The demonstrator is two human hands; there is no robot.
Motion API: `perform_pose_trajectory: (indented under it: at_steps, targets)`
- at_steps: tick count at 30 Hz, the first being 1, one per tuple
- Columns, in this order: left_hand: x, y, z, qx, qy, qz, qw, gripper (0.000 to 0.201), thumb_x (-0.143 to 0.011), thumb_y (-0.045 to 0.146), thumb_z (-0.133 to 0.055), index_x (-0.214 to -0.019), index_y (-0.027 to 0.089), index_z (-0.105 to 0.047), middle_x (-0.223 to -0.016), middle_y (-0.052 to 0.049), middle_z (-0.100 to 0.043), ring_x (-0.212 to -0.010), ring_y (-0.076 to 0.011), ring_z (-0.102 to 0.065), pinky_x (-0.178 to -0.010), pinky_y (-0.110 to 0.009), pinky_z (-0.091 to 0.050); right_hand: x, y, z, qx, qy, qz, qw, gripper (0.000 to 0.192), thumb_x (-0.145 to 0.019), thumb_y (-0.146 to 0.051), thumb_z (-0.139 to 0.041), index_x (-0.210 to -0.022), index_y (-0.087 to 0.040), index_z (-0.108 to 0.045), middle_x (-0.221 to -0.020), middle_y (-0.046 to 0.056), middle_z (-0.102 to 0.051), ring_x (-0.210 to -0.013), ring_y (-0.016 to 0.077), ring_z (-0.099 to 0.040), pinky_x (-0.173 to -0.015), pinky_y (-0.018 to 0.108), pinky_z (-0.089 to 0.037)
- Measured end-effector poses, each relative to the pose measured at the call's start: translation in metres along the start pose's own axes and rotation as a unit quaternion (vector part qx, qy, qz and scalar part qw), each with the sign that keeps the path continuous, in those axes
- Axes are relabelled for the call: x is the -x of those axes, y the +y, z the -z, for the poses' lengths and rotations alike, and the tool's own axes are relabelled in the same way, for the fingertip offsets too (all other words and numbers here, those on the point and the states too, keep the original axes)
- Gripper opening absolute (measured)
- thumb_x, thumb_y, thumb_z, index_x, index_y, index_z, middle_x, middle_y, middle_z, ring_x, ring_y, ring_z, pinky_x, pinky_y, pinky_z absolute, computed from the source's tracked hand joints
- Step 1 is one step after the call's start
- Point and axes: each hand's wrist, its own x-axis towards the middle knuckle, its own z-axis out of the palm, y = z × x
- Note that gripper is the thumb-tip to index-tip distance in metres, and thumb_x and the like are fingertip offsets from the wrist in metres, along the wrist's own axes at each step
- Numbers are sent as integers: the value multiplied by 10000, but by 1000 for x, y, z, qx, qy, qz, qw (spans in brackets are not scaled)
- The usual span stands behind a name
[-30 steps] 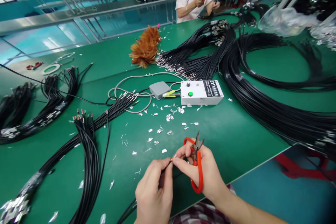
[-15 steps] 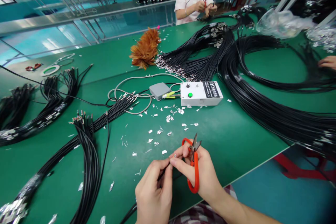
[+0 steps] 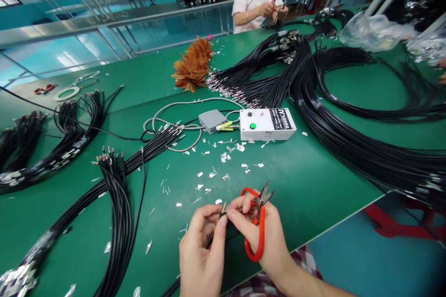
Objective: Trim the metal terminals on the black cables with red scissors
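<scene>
Near the front edge of the green table, my left hand (image 3: 203, 250) pinches a black cable (image 3: 173, 286) close to its end. A thin pale tip (image 3: 224, 207) sticks up between thumb and forefinger. My right hand (image 3: 271, 236) keeps red-handled scissors (image 3: 260, 222) in its palm, the short blades pointing up and slightly apart. The right thumb and forefinger reach to the cable tip beside the left fingers; whether they touch it I cannot tell. Most of the held cable is hidden behind my left hand.
Cable bundles lie left (image 3: 114, 209) and right (image 3: 334, 134). A white box (image 3: 267, 125) with a green button stands ahead, beside a grey box (image 3: 212, 121). Foil scraps (image 3: 212, 175) are scattered about. A feather duster (image 3: 193, 65) lies farther back. A co-worker (image 3: 256, 4) works across the table.
The pale cable tip now shows between my fingers. My right hand and the scissors have turned a little to the right, blades tilting outward. At the right edge another person's hand has drawn back.
</scene>
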Motion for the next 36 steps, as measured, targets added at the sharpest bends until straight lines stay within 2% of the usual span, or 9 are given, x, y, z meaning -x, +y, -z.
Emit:
perform_pose_trajectory:
  at_steps: [4,7,12,17,24,26,29,31,36]
  targets:
    - [-1,8,4,53,-90,84,991,320,-825,382,-610,-1099,217,-605,-589,37,-549,-443,-96,-457,-407,-192,-355,2,1,2,6,-30,10,999,305,-751,-261,-699,-677,-219,-406,-732,-14,-627,-705,145,-628,-715,274,-508]
    - [-5,13,8,107,-150,113,976,271,-828,373,-619,-1049,216,-624,-499,71,-460,-421,-72,-379,-419,-182,-290,2,3,3,-6,-43,5,999,301,-762,-258,-687,-682,-221,-399,-751,-15,-606,-754,153,-628,-767,287,-495]
    - [-10,12,6,166,-121,157,966,173,-837,369,-621,-864,198,-617,-465,80,-458,-368,-27,-314,-412,-178,-190,3,2,6,54,-56,11,997,295,-766,-239,-673,-683,-219,-390,-747,-17,-573,-703,130,-563,-679,253,-454]
    - [-10,10,0,218,-55,164,960,191,-817,340,-648,-750,172,-589,-673,46,-539,-398,-3,-335,-408,-175,-185,4,-5,11,124,-106,1,987,212,-825,-228,-608,-708,-211,-432,-726,-26,-553,-651,116,-499,-628,258,-406]
    - [-10,15,7,275,-102,203,934,200,-863,303,-595,-732,155,-563,-532,79,-423,-373,-2,-274,-420,-180,-176,-10,-20,22,191,-137,-3,972,266,-784,-390,-669,-757,-218,-468,-776,-20,-570,-656,123,-514,-630,260,-427]
    - [-12,19,11,300,-118,223,920,193,-877,280,-573,-731,153,-561,-569,64,-467,-353,5,-279,-409,-181,-185,-15,-26,30,315,-142,35,938,327,-724,-447,-716,-748,-218,-484,-739,-33,-546,-618,119,-485,-587,249,-396]
    - [-16,24,16,327,-128,244,904,188,-895,230,-535,-727,149,-559,-660,33,-542,-329,20,-285,-390,-177,-193,-19,-31,42,509,-137,122,841,402,-680,-548,-716,-685,-209,-500,-674,-38,-517,-575,119,-452,-551,251,-325]
    - [-17,25,17,342,-128,253,896,189,-901,206,-515,-727,147,-560,-684,24,-561,-318,25,-286,-380,-171,-190,-18,-30,45,573,-136,168,791,434,-690,-612,-673,-672,-204,-527,-651,-29,-531,-558,124,-456,-551,258,-297]
    - [-15,23,15,356,-139,256,888,196,-905,219,-513,-724,155,-550,-578,41,-525,-315,9,-265,-368,-164,-189,-14,-22,40,605,-133,256,742,496,-729,-674,-591,-627,-190,-552,-599,-18,-572,-543,121,-494,-572,275,-253]
